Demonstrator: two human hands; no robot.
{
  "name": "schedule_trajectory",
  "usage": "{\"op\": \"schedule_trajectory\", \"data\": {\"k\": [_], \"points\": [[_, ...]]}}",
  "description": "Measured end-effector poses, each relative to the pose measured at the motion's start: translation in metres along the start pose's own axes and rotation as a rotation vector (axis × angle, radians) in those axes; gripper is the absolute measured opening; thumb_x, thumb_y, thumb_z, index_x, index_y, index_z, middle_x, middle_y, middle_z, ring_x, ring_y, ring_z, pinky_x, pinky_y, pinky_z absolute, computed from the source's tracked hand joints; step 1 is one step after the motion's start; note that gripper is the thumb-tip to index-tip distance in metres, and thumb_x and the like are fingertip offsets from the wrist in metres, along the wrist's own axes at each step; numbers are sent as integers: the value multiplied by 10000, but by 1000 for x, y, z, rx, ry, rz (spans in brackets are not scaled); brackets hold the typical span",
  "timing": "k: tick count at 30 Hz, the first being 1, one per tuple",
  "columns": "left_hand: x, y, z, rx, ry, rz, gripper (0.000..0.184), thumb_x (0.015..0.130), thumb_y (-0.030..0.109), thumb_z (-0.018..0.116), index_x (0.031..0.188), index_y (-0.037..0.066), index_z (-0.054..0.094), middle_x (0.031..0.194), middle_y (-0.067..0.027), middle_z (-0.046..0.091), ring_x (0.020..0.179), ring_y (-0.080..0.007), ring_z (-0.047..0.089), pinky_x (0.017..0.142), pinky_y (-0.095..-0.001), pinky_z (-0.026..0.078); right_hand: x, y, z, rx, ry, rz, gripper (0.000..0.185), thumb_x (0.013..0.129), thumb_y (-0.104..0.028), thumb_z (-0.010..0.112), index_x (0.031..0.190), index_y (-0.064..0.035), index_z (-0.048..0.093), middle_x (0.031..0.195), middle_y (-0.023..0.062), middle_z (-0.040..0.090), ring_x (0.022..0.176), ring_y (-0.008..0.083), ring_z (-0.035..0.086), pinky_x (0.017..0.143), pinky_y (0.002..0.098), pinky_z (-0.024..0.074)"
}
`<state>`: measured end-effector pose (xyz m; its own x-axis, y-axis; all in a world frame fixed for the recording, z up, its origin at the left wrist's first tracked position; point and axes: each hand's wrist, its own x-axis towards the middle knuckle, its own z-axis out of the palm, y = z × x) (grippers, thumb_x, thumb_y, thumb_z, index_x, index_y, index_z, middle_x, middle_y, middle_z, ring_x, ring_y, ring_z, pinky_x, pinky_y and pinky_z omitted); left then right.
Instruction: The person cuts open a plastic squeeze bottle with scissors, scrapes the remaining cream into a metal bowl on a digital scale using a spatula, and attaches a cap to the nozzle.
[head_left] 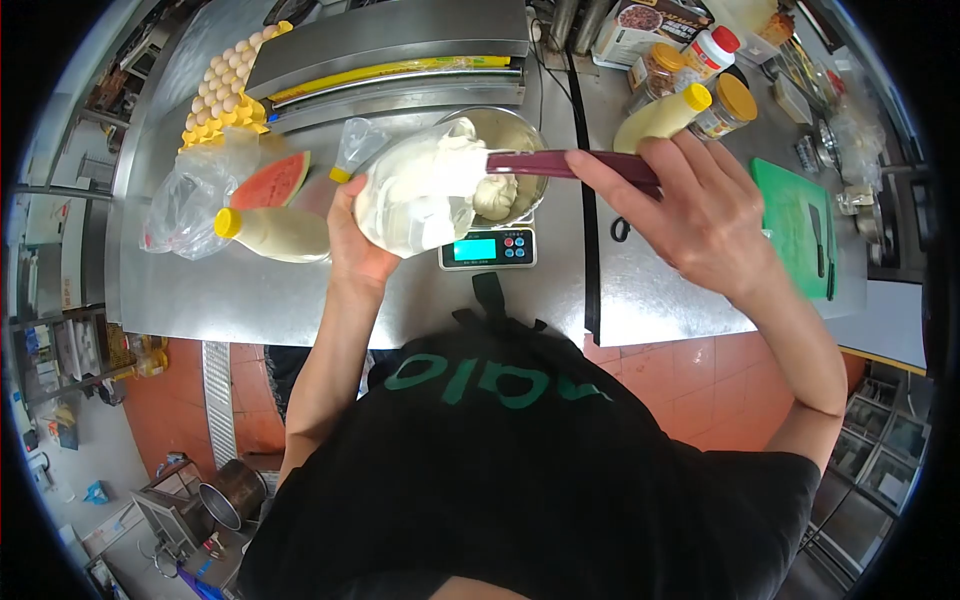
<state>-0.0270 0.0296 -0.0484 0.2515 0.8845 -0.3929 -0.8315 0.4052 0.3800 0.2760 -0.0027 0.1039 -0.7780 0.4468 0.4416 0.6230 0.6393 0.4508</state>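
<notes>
Cupping a clear, rounded, see-through container (410, 232) just left of centre in the frame, the left hand (362, 240) grasps it by its side, tilted toward the bowl. Inside sits a thick, glossy white creamy mass (425, 180), smeared up the wall in soft folds. The right hand (705, 215), right of centre, is clenched around the smooth, dark red handle of a long spatula (535, 164), its index finger stretched along the top; the spatula's far end is coated in white and meets the cream at the container's mouth.

Partly behind the container I see a round, shiny metal bowl (528, 142) holding a pale, lumpy heap (495, 198) with swirled ridges. It stands on a flat digital scale (488, 248) with a lit turquoise display, upper centre, on a brushed steel table (250, 305).

To the left, a plump plastic bottle with a yellow cap (275, 234), filled with pale cream-yellow liquid, lies beside a red, smooth-faced watermelon wedge (270, 183) and a crinkled transparent bag (197, 200). Brown eggs fill bumpy yellow trays (213, 130) at upper left. At right, a dark-bladed knife (817, 240) rests on a flat green cutting board (785, 205).
</notes>
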Motion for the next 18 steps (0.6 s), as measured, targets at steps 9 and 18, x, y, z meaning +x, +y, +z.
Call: {"op": "schedule_trajectory", "data": {"k": [9, 18], "points": [[-18, 5, 18, 210, 58, 108, 471, 882, 251, 520, 1239, -54, 492, 1192, -178, 594, 1082, -287, 593, 963, -398, 469, 21, -1, 39, 146, -251, 39, 487, 741, -77, 602, 1223, -143, 596, 749, 94, 547, 617, 236, 615, 534, 346, 498], [-23, 5, 24, 387, 75, 211, 461, 926, 279, 521, 1262, -35, 487, 1207, -156, 576, 1126, -234, 562, 974, -352, 443, 30, -2, 42, 774, -476, 300, 322, 873, -146, 558, 1189, -130, 614, 788, 167, 652, 700, 364, 610, 639, 429, 496]]}}
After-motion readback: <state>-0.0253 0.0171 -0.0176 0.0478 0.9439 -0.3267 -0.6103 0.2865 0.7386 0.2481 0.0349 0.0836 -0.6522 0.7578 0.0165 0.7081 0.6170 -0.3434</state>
